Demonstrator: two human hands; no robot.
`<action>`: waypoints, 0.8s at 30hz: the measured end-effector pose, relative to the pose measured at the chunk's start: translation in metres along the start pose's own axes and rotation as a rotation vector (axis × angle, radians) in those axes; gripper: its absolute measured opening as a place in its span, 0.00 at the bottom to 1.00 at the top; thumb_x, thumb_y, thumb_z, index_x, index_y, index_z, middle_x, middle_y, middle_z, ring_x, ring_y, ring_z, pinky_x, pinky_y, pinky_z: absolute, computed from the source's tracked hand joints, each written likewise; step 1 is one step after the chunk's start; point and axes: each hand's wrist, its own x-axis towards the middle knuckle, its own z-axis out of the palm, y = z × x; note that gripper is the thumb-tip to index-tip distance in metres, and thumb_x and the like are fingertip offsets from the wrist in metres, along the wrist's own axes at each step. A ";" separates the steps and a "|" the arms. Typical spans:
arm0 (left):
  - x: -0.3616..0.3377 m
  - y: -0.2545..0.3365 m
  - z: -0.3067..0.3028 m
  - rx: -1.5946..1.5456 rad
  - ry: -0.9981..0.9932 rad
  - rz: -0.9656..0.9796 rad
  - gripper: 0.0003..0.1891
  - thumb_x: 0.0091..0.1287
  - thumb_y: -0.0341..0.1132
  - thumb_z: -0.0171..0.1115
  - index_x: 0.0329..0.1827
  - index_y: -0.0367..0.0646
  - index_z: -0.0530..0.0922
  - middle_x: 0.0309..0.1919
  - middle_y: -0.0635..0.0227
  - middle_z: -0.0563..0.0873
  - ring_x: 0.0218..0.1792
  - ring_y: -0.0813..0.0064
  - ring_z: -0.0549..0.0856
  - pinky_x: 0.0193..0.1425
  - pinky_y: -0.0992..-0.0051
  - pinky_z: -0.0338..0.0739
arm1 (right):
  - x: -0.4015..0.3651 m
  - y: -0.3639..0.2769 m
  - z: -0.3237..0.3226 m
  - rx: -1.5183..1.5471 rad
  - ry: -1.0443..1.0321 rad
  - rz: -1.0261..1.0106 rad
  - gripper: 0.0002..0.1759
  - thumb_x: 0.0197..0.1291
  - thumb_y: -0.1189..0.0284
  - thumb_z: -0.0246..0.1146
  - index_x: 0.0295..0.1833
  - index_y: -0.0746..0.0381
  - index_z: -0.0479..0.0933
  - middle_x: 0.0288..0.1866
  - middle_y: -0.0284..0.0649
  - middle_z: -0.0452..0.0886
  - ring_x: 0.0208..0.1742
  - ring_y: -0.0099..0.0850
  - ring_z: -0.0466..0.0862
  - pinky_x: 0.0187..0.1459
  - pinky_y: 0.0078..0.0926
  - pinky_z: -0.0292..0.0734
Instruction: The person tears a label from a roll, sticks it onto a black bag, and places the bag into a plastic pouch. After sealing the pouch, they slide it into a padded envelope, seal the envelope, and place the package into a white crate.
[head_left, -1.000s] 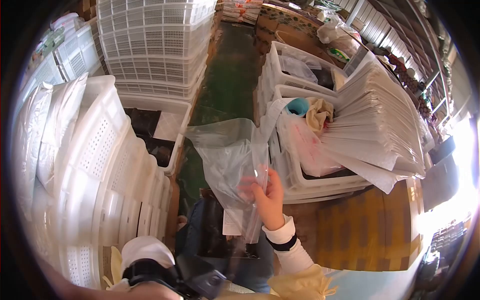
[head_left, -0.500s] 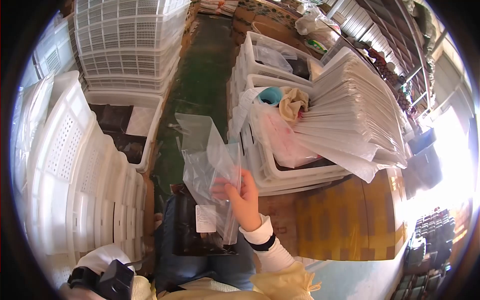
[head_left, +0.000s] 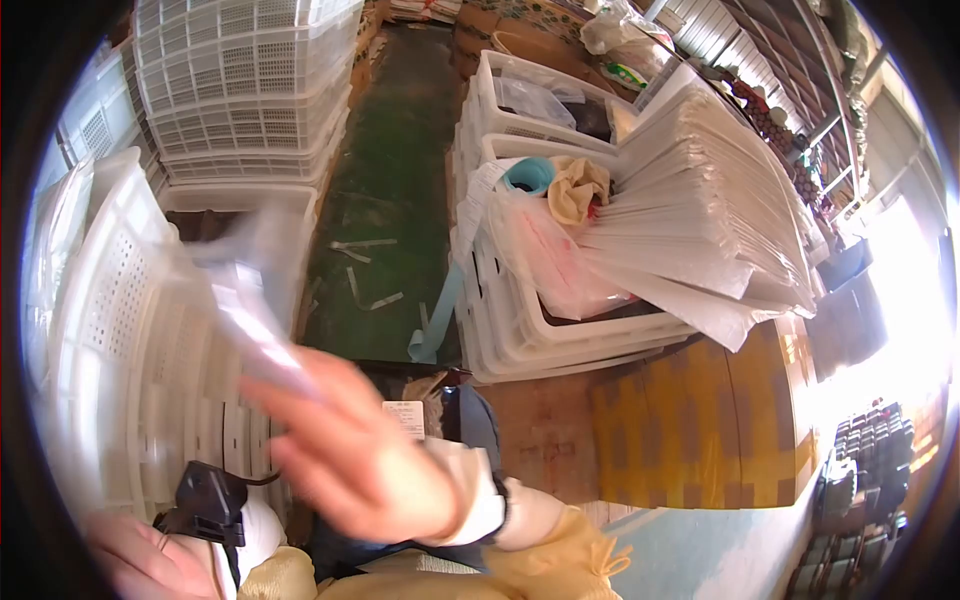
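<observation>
My right hand (head_left: 345, 440) is smeared by motion and reaches across to the left, its fingers closed on a clear plastic bag (head_left: 245, 305). The bag is also blurred and stretches up and away toward the white crates on the left. Beneath the right wrist, on my lap, part of a dark package shows with a white printed label (head_left: 405, 416); the hand and sleeve hide most of it. Low at the left edge is my left hand (head_left: 145, 560), blurred, with a black device strapped at its wrist. How its fingers are set does not show.
White perforated crates (head_left: 235, 90) stand stacked at the left. On the right, more white crates (head_left: 500, 345) carry a fan of white sheets (head_left: 690, 200), a blue tape roll (head_left: 530, 176) and a cloth. Taped cardboard boxes (head_left: 690, 430) sit nearer. Strips litter the green floor (head_left: 375, 230).
My right hand has swung left with the clear bag, off the dark package on my lap. My left hand has come further into view at the lower left.
</observation>
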 end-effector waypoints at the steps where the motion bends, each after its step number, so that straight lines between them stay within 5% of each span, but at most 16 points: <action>1: -0.001 0.001 0.001 0.016 -0.023 -0.006 0.04 0.61 0.32 0.56 0.33 0.52 0.80 0.13 0.80 0.65 0.16 0.81 0.63 0.23 0.80 0.63 | 0.013 -0.009 0.013 0.143 0.004 0.005 0.23 0.56 0.79 0.57 0.58 0.72 0.69 0.60 0.59 0.67 0.61 0.54 0.68 0.62 0.43 0.63; 2: -0.004 0.000 0.003 -0.010 -0.039 -0.014 0.05 0.61 0.33 0.55 0.33 0.52 0.79 0.13 0.80 0.65 0.16 0.81 0.63 0.23 0.80 0.63 | 0.021 -0.010 0.025 0.294 -0.046 -0.040 0.23 0.57 0.77 0.56 0.59 0.72 0.67 0.61 0.60 0.66 0.61 0.56 0.67 0.62 0.42 0.62; 3: -0.007 -0.001 0.004 -0.034 -0.055 -0.021 0.05 0.62 0.33 0.54 0.33 0.52 0.79 0.13 0.80 0.65 0.16 0.81 0.63 0.23 0.79 0.63 | 0.032 -0.019 0.040 0.422 0.074 -0.083 0.13 0.58 0.77 0.55 0.46 0.73 0.74 0.51 0.59 0.72 0.50 0.54 0.73 0.52 0.41 0.70; 4: -0.009 -0.008 0.007 -0.039 -0.019 0.075 0.04 0.61 0.34 0.55 0.32 0.51 0.78 0.13 0.80 0.65 0.15 0.82 0.63 0.23 0.80 0.62 | 0.034 -0.016 0.047 0.460 -0.086 -0.089 0.08 0.58 0.77 0.55 0.38 0.72 0.74 0.42 0.56 0.73 0.42 0.51 0.74 0.44 0.40 0.71; 5: -0.007 -0.009 0.009 -0.051 -0.003 0.068 0.03 0.61 0.34 0.55 0.31 0.51 0.78 0.12 0.80 0.64 0.15 0.82 0.63 0.23 0.80 0.62 | 0.036 -0.013 0.052 0.496 -0.247 -0.095 0.08 0.58 0.77 0.56 0.30 0.71 0.74 0.33 0.53 0.74 0.34 0.48 0.76 0.35 0.38 0.73; 8: -0.003 -0.002 0.008 -0.075 0.101 0.048 0.03 0.61 0.33 0.55 0.30 0.50 0.77 0.12 0.80 0.64 0.14 0.82 0.63 0.22 0.79 0.61 | 0.027 -0.010 0.064 0.314 -0.097 -0.232 0.14 0.59 0.77 0.55 0.20 0.69 0.68 0.18 0.46 0.67 0.20 0.45 0.70 0.22 0.39 0.66; 12: -0.014 0.011 0.002 -0.156 0.291 -0.020 0.04 0.61 0.33 0.55 0.28 0.49 0.76 0.11 0.80 0.63 0.13 0.82 0.63 0.21 0.79 0.60 | 0.017 -0.009 0.075 0.234 -0.009 -0.198 0.14 0.52 0.73 0.58 0.17 0.68 0.71 0.17 0.48 0.70 0.20 0.47 0.72 0.24 0.42 0.67; 17: 0.001 -0.004 0.024 -0.190 0.219 0.054 0.04 0.62 0.33 0.55 0.29 0.49 0.75 0.13 0.79 0.64 0.16 0.82 0.63 0.22 0.79 0.60 | 0.017 -0.029 0.068 0.138 -0.032 -0.249 0.14 0.55 0.73 0.58 0.21 0.70 0.73 0.19 0.49 0.72 0.21 0.47 0.74 0.25 0.40 0.70; 18: 0.003 -0.005 0.026 -0.197 0.212 0.065 0.04 0.62 0.33 0.55 0.29 0.49 0.75 0.14 0.79 0.64 0.16 0.82 0.63 0.23 0.79 0.60 | 0.018 -0.027 0.071 0.022 0.030 -0.391 0.19 0.56 0.64 0.60 0.15 0.60 0.72 0.17 0.38 0.73 0.17 0.37 0.76 0.19 0.34 0.69; 24: 0.008 -0.011 0.038 -0.228 0.201 0.123 0.04 0.63 0.33 0.54 0.30 0.48 0.74 0.17 0.79 0.64 0.19 0.82 0.63 0.24 0.80 0.60 | 0.003 -0.048 0.064 0.024 0.075 -0.380 0.20 0.58 0.66 0.59 0.14 0.59 0.69 0.17 0.38 0.70 0.16 0.36 0.73 0.18 0.32 0.68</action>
